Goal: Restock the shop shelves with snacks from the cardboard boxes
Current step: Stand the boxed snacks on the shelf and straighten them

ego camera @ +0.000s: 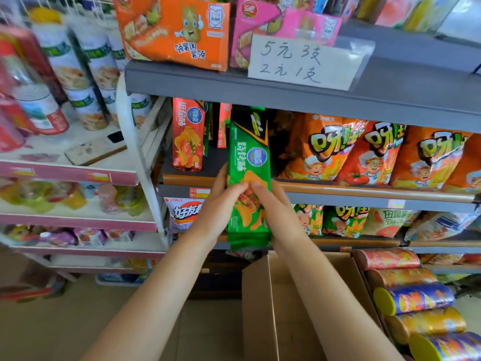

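Two bare forearms reach up from the bottom edge toward the shelves. Below them stands an open cardboard box (299,303), its flaps up, on the floor just in front of the shelving. Both hands hold one tall green snack packet (248,175) upright between them. The left hand (221,201) grips the packet's left edge with fingers curled over its front; the right hand (270,201) grips the right edge the same way, and the fingertips of the two hands nearly meet on the front of the packet. The top of the packet reaches into the middle shelf (338,188), while its lower end hangs below that shelf's front edge.

On that shelf, just left of the green packet, a red snack packet (188,134) stands upright. To the right, a row of orange chip bags (369,152) leans against one another. Above, a grey shelf (182,79) carries an orange display carton (174,29) and a pink display carton (260,22), with a handwritten price sign (302,62) on its front edge. Stacked snack tubes (413,300) lie on their sides at lower right, beside the box. A white rack (78,173) with blurred goods stands to the left.
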The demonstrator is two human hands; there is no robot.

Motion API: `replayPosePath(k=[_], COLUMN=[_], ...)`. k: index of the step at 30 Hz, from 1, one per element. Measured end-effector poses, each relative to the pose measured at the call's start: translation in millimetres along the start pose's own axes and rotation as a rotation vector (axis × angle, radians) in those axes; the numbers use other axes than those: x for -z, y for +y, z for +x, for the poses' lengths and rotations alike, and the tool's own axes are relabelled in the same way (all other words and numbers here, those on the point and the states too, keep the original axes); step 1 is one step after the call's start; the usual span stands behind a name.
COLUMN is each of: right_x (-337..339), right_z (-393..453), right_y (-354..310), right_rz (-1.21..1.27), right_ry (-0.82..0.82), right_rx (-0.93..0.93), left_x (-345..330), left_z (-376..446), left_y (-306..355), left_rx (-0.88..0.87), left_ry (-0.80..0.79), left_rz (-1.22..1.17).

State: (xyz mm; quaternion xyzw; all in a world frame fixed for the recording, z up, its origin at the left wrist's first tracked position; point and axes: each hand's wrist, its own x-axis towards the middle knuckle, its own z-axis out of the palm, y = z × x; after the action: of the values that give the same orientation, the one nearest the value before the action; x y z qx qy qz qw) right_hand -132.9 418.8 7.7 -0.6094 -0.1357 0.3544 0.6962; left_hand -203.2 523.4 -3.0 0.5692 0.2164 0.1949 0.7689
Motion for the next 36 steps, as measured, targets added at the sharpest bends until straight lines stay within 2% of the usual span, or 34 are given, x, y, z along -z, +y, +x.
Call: replayPosePath(k=[3, 6, 12, 18, 23, 27, 29, 31, 32, 34, 36], right_x=[-8.5, -15.5, -25.4, -32.5, -32.9, -18.1, -9.4, -5.6, -6.0, -10.5, -17.1], right_z=[35.2, 70.8, 116.6, 149.3, 161.1, 162.3, 162.1, 161.0, 161.4, 163.3, 166.8], right_y=[-23.0, -35.7, -39.9, -31.0, -17.5, -9.7, -11.7, -14.1, -14.6, -13.2, -11.2], right_rz=[0.018, 0.006, -0.005, -0.046, -0.214, -0.491, -0.596, -0.658, -0.676, -0.682, -0.68], right_ry=[0.027, 0.075, 0.03, 0.084, 0.147, 0.122, 0.121, 0.119, 0.119, 0.127, 0.146], right_rx=[0.047, 0.083, 0.138, 0.185, 0.22, 0.183, 0.195, 0.203, 0.2, 0.194, 0.198], left_x=[1.7, 5.0, 21.8, 35.2, 40.0, 48.9, 58.1, 69.2, 74.2, 82.9, 87.5], left_z=[15.1, 27.8, 66.8, 107.8, 130.9, 128.5, 119.0, 108.9, 106.4, 109.1, 118.1], left_y=[21.9, 31.6, 37.4, 27.8, 10.9, 5.9, 4.1, 2.0, 2.1, 3.4, 5.8], left_rx=[-0.027, -0.016, -0.156, -0.198, -0.205, -0.248, -0.431, -0.653, -0.703, -0.635, -0.47], left_ry=[0.088, 0.223, 0.195, 0.159, 0.142, 0.117, 0.224, 0.471, 0.595, 0.696, 0.625], left_rz=[0.058, 0.253, 0.313, 0.462, 0.617, 0.777, 0.887, 0.932, 0.957, 0.981, 0.922])
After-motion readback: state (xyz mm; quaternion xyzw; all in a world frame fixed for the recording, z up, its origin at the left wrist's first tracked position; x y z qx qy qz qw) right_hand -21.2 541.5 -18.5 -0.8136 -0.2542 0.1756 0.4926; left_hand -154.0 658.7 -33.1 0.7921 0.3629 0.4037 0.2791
